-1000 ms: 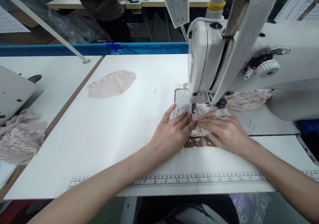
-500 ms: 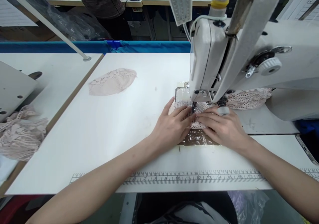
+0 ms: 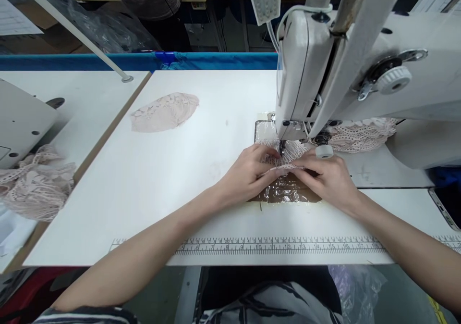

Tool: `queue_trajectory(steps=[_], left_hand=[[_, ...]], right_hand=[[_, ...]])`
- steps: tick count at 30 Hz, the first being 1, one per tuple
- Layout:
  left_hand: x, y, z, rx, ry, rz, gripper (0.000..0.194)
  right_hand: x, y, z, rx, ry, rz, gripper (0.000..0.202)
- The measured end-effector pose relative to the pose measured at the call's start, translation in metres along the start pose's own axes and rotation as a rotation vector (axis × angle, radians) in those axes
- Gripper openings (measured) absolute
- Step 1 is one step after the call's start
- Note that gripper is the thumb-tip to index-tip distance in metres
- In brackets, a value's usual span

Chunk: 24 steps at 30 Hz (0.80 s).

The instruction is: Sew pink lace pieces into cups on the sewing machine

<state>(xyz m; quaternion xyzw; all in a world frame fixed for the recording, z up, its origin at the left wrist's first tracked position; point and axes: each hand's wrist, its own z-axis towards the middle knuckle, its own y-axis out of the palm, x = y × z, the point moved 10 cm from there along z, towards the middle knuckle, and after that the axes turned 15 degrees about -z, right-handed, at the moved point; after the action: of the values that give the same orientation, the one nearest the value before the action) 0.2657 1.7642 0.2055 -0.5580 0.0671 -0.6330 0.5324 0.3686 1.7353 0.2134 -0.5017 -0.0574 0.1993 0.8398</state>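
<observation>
A strip of pale pink lace (image 3: 284, 167) lies under the presser foot (image 3: 282, 147) of the white sewing machine (image 3: 298, 74). My left hand (image 3: 252, 170) pinches the lace's near edge from the left, thumb toward the middle. From the right, my right hand (image 3: 320, 172) grips the same edge, its fingers close to the foot. Between the hands the near edge is lifted a little above the brown taped plate (image 3: 288, 192). The fingertips of both hands nearly meet just in front of the foot.
A flat lace piece (image 3: 165, 112) lies on the white table at left. More lace (image 3: 363, 134) sits behind the machine head, and a lace heap (image 3: 39, 184) at far left. A printed ruler (image 3: 266, 246) runs along the front edge; a phone (image 3: 444, 206) lies right. A person (image 3: 151, 2) stands beyond.
My hands have gone from lying flat on the lace to pinching and lifting its near edge. The whole view has shifted slightly.
</observation>
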Motion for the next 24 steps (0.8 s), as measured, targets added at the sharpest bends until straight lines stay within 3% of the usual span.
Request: queue_trajectory(steps=[3,7,13,24], left_hand=[[0.020,0.009,-0.011,-0.013,0.149,0.275,0.022],[0.034,0.020,-0.024,-0.002,0.214,0.545,0.029],[0.029,0.024,-0.026,-0.037,0.183,0.575,0.032],[0.018,0.014,-0.017,0.035,0.187,0.539,0.030]], right_hand=[[-0.018,-0.003,-0.006,0.014,-0.153,-0.075,0.016],[-0.030,-0.010,-0.011,0.069,-0.235,-0.175,0.016],[-0.032,-0.009,-0.010,0.067,-0.262,-0.207,0.018],[-0.027,-0.008,-0.005,0.128,-0.244,-0.270,0.019]])
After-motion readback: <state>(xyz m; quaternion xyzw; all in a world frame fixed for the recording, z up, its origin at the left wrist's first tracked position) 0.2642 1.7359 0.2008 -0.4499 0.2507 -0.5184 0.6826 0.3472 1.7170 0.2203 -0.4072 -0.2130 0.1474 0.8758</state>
